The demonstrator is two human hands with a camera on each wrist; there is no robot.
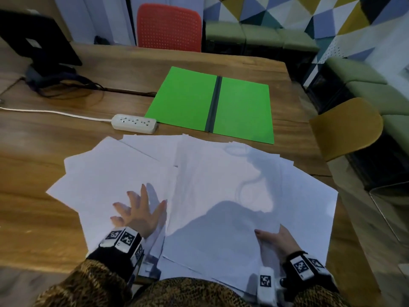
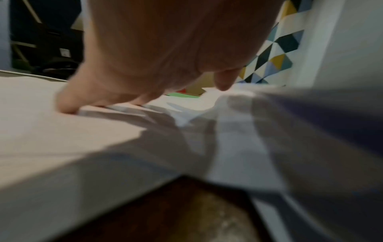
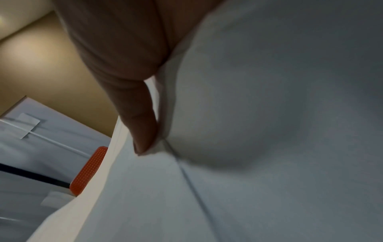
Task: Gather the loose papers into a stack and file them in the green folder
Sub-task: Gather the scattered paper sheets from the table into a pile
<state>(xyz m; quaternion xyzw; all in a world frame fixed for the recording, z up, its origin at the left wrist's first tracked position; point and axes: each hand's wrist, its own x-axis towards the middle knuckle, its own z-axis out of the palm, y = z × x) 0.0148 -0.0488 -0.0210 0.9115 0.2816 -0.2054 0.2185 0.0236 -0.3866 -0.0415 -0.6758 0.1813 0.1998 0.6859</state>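
From overhead, green folder (image 1: 210, 105) shows whole; wrists see papers (image 3: 269, 147).

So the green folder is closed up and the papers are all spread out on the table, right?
Not quite. The folder lies open flat, its dark spine showing down the middle, as the head view shows. The papers are indeed spread out on the table.

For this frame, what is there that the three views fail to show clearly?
- Number of loose papers: head view, the sheets overlap and hide each other.
- Right hand grip: head view shows only the thumb on top; the fingers are under the sheets. Right wrist view is blurred and filled by paper.
- Left hand contact: left wrist view is blurred.
- Any print on the sheets: too faint to tell.
- Green folder fastener: too small.
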